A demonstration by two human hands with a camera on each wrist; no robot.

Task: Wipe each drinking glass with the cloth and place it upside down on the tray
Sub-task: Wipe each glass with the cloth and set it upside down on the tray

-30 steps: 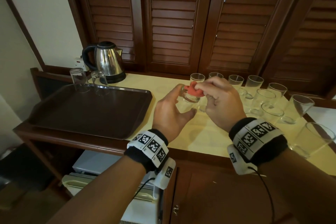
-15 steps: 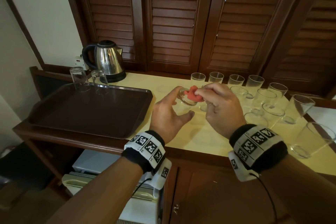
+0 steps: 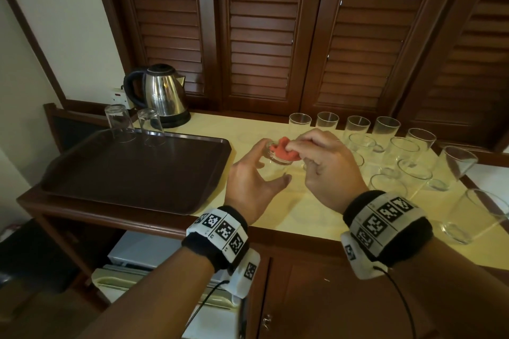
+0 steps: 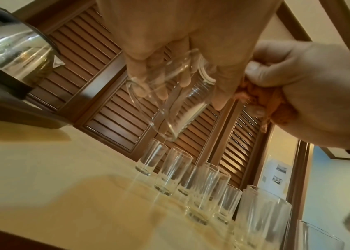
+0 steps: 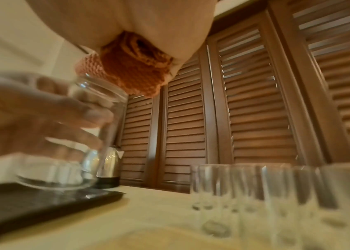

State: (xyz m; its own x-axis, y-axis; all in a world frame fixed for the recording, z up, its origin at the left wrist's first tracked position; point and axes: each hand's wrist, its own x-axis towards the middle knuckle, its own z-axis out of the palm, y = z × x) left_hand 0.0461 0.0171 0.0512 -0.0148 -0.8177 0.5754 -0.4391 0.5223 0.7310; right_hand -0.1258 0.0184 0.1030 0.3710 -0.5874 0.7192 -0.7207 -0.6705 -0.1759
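Note:
My left hand [image 3: 254, 181] grips a clear drinking glass [image 3: 275, 166] above the yellow counter, just right of the dark brown tray [image 3: 137, 170]. The glass [image 4: 169, 104] is tilted, held between thumb and fingers. My right hand [image 3: 325, 162] pinches a bunched orange-red cloth [image 3: 283, 150] against the glass's rim. In the right wrist view the cloth [image 5: 127, 67] sits at the top of the glass [image 5: 79, 135]. Two glasses [image 3: 118, 122] stand upside down at the tray's far left corner. Several upright glasses [image 3: 385, 143] stand on the counter to the right.
A steel electric kettle [image 3: 162, 95] stands behind the tray by the wall socket. Dark louvred doors [image 3: 275, 36] close off the back. More glasses [image 3: 473, 217] stand near the counter's right front edge. A cabinet door lies below the counter edge.
Both hands with the glass and cloth have come slightly nearer and lower. The right hand has shifted the cloth around the rim.

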